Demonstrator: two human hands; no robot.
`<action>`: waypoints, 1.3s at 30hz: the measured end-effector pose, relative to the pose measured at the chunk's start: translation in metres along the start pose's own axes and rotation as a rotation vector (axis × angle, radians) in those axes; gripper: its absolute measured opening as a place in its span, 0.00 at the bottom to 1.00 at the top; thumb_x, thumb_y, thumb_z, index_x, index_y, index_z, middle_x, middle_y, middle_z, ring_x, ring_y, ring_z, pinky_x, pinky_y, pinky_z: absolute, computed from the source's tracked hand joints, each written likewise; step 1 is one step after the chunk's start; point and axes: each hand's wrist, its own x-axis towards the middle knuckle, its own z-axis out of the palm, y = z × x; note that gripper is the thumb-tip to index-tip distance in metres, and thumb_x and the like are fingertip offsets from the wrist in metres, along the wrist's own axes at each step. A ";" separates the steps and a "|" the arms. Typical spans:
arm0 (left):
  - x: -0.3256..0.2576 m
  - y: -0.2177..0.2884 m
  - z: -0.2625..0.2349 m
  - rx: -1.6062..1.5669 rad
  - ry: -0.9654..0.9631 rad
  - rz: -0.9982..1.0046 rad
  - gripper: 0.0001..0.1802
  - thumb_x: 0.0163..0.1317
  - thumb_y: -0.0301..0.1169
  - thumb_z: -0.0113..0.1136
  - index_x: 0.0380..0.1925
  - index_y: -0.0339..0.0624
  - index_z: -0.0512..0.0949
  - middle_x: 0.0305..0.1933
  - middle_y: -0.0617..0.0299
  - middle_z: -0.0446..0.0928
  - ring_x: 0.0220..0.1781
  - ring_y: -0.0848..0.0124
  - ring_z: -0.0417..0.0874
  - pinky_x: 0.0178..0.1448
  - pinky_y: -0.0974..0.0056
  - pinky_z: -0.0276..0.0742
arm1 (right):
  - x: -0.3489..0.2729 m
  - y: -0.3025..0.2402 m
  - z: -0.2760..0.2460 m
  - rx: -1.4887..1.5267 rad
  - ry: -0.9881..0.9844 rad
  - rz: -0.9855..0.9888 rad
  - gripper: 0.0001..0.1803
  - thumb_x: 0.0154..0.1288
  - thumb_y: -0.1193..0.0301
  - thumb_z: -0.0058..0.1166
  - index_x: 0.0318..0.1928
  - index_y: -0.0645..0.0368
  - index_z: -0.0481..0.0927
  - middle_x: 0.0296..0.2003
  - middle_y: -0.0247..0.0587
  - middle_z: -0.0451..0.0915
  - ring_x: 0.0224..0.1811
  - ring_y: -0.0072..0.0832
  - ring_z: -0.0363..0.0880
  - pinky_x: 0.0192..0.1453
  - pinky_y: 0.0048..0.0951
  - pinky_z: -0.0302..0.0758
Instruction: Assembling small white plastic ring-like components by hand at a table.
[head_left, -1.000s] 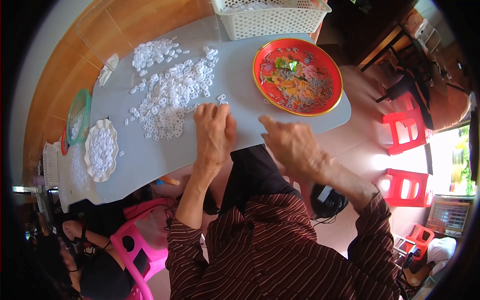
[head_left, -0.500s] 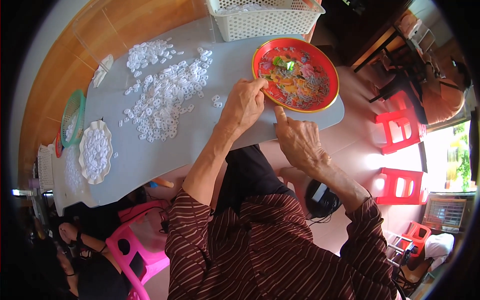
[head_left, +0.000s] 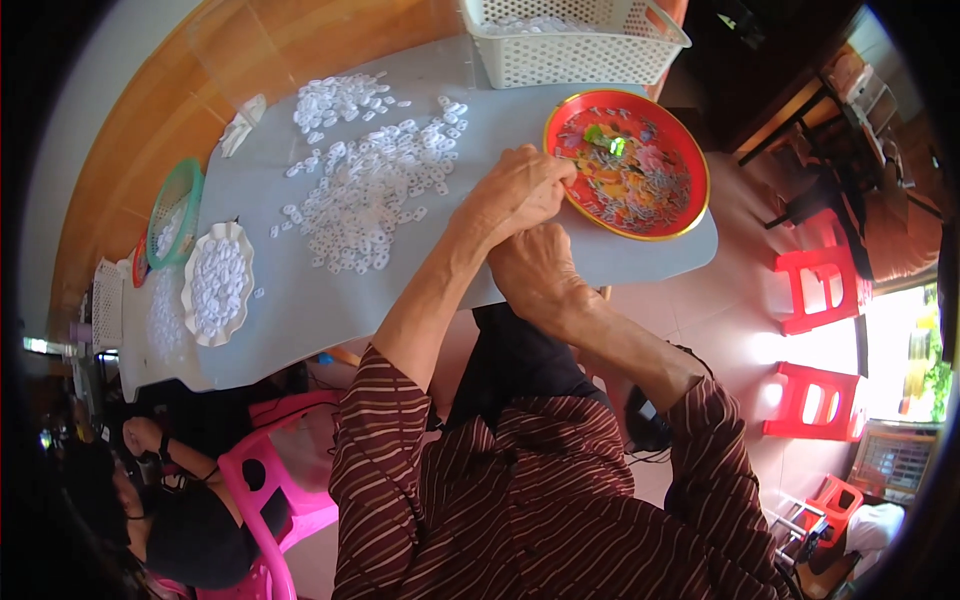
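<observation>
Left hand [head_left: 515,192] at the near rim of the red tray [head_left: 690,215], fingers bunched and pinched together at the tray edge; whatever sits between the fingertips is too small to make out, so can't tell if it holds a piece. Right hand [head_left: 537,268] tucked directly under the left, touching it, fingers curled in; grip not readable either.

Red tray is round, gold-rimmed, full of small mixed-colour bits, with a green piece [head_left: 603,139] near its far side. It sits at the right end of the grey table [head_left: 300,310], partly over the edge.

Left of the hands: loose spread of small white rings [head_left: 375,185] across the tabletop, nothing between it and the left hand. Beyond the tray, a white plastic basket [head_left: 575,45] with lattice walls. Far left: white scalloped dish [head_left: 217,283] piled with white rings, green mesh basket [head_left: 172,212] just beyond it, crumpled white scrap [head_left: 240,125] near the far edge.

Pose: left forearm bare, reaching forward across the table edge; right forearm comes in from the right, wrist bent inward. Both sleeves dark red with thin stripes [head_left: 520,500].

Around: pink plastic chair [head_left: 275,480] lower left, another person [head_left: 170,520] seated beside it; red plastic stools [head_left: 825,290] on the tiled floor to the right.
</observation>
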 end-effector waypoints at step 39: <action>-0.132 -0.035 -0.027 0.129 0.374 -0.113 0.12 0.44 0.18 0.58 0.32 0.32 0.74 0.42 0.51 0.70 0.52 0.50 0.67 0.58 0.53 0.66 | 0.144 0.039 0.021 0.662 0.231 -0.142 0.11 0.55 0.78 0.50 0.38 0.60 0.81 0.33 0.49 0.80 0.34 0.44 0.80 0.40 0.37 0.77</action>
